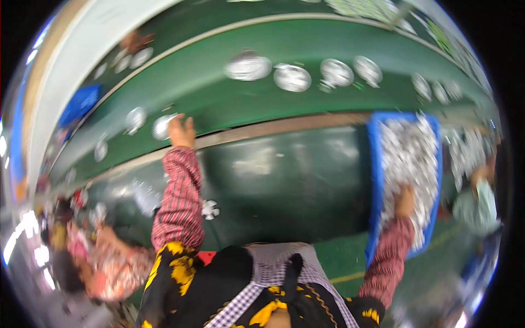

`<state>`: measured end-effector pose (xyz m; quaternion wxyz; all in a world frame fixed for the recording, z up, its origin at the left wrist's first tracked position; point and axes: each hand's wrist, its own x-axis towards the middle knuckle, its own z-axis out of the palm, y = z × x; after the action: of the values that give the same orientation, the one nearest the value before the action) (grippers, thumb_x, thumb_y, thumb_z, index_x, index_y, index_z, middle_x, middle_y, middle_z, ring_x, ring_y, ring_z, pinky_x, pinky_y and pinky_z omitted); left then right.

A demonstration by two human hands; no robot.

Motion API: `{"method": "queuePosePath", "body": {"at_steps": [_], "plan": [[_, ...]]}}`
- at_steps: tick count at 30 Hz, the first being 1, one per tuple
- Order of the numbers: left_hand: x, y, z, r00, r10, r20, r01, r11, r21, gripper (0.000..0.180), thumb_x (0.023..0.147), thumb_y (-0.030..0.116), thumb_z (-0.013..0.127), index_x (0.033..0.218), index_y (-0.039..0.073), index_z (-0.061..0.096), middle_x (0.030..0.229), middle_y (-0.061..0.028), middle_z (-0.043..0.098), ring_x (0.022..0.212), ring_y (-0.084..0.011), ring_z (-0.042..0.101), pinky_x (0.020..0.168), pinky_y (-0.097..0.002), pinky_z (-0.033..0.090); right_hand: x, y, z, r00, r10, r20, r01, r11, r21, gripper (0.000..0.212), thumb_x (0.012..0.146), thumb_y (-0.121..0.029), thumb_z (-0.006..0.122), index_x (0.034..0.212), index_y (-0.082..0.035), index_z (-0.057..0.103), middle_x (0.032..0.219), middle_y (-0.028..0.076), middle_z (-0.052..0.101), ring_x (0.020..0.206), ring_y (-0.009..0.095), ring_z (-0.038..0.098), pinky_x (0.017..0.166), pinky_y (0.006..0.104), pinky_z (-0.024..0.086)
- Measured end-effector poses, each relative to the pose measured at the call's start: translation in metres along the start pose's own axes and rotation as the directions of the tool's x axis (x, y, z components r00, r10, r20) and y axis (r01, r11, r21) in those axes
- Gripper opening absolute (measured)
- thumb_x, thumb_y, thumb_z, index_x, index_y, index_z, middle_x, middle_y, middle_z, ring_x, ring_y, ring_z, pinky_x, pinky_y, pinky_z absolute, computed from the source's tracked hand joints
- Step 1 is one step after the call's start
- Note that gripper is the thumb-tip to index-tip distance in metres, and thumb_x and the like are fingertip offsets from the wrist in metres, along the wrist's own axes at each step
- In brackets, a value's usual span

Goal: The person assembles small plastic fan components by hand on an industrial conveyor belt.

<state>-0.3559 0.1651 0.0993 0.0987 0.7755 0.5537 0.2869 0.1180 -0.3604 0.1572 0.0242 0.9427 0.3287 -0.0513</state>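
While the left hand (182, 132) spreads fingers beside a disc (161, 128), the right hand (404, 202) (fingers unclear) dips into a blue bin (377, 169).

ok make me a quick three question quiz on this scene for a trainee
1. Multiple choice: what colour is the tray that holds the heaped silvery pieces?
A) red
B) blue
C) yellow

2. True or false: the person's left hand is inside that tray.

3. Short answer: what lies nearest that left hand?

Key:
1. B
2. False; the right hand is the one in the tray.
3. A round silvery piece on the green surface.
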Motion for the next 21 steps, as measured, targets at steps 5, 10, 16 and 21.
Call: {"method": "queuePosePath", "body": {"at_steps": [5, 10, 16, 21], "plan": [[0.004, -0.103, -0.048, 0.905, -0.425, -0.017, 0.408, 0.854, 0.324, 0.057, 0.065, 0.041, 0.074, 0.107, 0.008, 0.055, 0.103, -0.017, 0.056, 0.095, -0.035, 0.053, 0.083, -0.0458, 0.041, -0.012, -0.065, -0.055, 0.986, -0.075, -0.152, 0.103, 0.977, 0.187, 0.026, 0.074, -0.005, 0.064, 0.099, -0.006, 0.055, 0.095, 0.014, 0.058, 0.081, 0.035, 0.059, 0.066, 0.0403, 0.048], [0.052, -0.165, -0.031, 0.799, -0.538, 0.268, 0.437, 0.826, 0.356, 0.075, 0.066, 0.057, 0.065, 0.1, -0.009, 0.06, 0.095, -0.0276, 0.062, 0.092, -0.0394, 0.06, 0.08, -0.0457, 0.047, -0.039, -0.179, -0.036, 0.949, -0.185, -0.257, 0.217, 0.971, 0.102, 0.017, 0.081, -0.018, 0.057, 0.096, -0.009, 0.056, 0.085, 0.012, 0.055, 0.068, 0.03, 0.057, 0.051, 0.0389, 0.048], [0.047, -0.145, 0.003, 0.933, -0.347, 0.096, 0.277, 0.862, 0.424, 0.1, 0.051, 0.068, 0.07, 0.133, 0.022, 0.037, 0.133, -0.0179, 0.032, 0.115, -0.0425, 0.037, 0.097, -0.0511, 0.033, -0.07, -0.248, 0.028, 0.934, -0.353, 0.046, 0.31, 0.871, 0.381, 0.033, 0.075, -0.014, 0.065, 0.103, -0.005, 0.051, 0.096, 0.013, 0.049, 0.086, 0.034, 0.057, 0.066, 0.0421, 0.05], [0.038, -0.117, 0.0, 0.944, -0.216, 0.249, 0.091, 0.897, 0.432, 0.098, 0.052, 0.052, 0.08, 0.132, 0.015, 0.037, 0.125, -0.0215, 0.034, 0.108, -0.0411, 0.043, 0.091, -0.0472, 0.04, -0.082, -0.235, 0.03, 0.948, -0.311, -0.068, 0.291, 0.758, 0.584, 0.035, 0.074, -0.004, 0.065, 0.107, -0.004, 0.053, 0.106, 0.016, 0.047, 0.092, 0.036, 0.055, 0.078, 0.0396, 0.048]]}}
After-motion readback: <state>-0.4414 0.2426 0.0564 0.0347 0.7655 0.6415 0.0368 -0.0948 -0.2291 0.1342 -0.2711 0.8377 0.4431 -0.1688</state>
